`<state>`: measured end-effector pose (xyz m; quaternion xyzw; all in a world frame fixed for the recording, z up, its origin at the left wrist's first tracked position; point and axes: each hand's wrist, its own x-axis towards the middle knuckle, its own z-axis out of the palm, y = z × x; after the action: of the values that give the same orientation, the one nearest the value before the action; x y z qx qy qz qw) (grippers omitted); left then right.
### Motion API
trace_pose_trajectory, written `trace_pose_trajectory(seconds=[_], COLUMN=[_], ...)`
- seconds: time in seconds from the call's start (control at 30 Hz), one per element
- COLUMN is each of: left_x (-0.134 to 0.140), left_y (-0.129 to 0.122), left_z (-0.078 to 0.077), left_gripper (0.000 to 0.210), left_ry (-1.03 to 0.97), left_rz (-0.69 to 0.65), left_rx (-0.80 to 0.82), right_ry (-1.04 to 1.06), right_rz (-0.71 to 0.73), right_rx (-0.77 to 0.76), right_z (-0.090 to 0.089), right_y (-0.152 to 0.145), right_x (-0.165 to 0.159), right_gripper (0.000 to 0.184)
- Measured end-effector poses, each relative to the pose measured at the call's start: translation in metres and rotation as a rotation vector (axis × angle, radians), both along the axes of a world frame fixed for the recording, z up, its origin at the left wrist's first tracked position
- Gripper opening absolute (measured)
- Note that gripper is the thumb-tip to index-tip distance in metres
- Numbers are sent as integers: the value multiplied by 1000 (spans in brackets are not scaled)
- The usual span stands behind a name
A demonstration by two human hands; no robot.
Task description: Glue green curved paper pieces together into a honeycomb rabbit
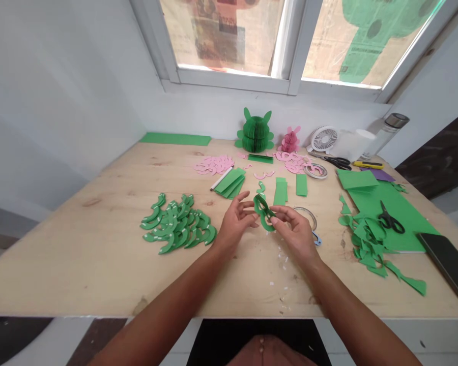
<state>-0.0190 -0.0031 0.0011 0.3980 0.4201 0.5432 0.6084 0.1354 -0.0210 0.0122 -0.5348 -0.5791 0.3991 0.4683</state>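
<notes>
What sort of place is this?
Probably a paper-craft workspace, though whether home or studio is unclear: the wooden table holds scissors, green paper scraps and a green paper figure.

White wall [68, 81] to the left, white wall behind, and we've got a window [229, 82] up top: 2 panes [259, 30], printed sheets [324, 63] covering both, bright light bursting along the lower edges! Below stands a pale, knotty wooden table [76, 264], over a whitish floor [442, 338].
</notes>
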Motion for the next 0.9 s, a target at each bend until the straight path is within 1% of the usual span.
trace_pose_trajectory(seconds=[0.07, 0.17, 0.23, 0.33, 0.43, 0.53, 0.7, 0.8, 0.9], left_x=[-1, -3, -3, -2, -1, 0, 1, 1, 1], left_y=[-2, -6, -10, -12, -11, -11, -13, -13, -12], left_z=[1, 5, 7, 8, 5, 5, 8, 8, 7], left_gripper=[52, 23, 13, 12, 10, 8, 6, 6, 7], left_ry=[146, 427, 601, 738, 813, 875, 958, 978, 976], left_rz=[130, 259, 277, 260, 256, 284, 322, 327, 316], left_rx=[136, 383, 519, 643, 693, 715, 698, 705, 704], right_ry=[-63, -95, -81, -42, 3, 68, 160, 139, 76], right_rz=[-22, -16, 1, 18, 30, 46, 47, 41, 32], right_rx=[42, 80, 75, 41, 11, -25, -91, -71, -39], right_z=[-1, -1, 0, 1, 1, -1, -4, -4, -4], right_y=[0, 0, -1, -1, -1, 0, 1, 1, 1], right_x=[0, -1, -1, -1, -1, 0, 0, 0, 0], right_gripper=[27, 27, 28, 30, 31, 31, 33, 31, 31])
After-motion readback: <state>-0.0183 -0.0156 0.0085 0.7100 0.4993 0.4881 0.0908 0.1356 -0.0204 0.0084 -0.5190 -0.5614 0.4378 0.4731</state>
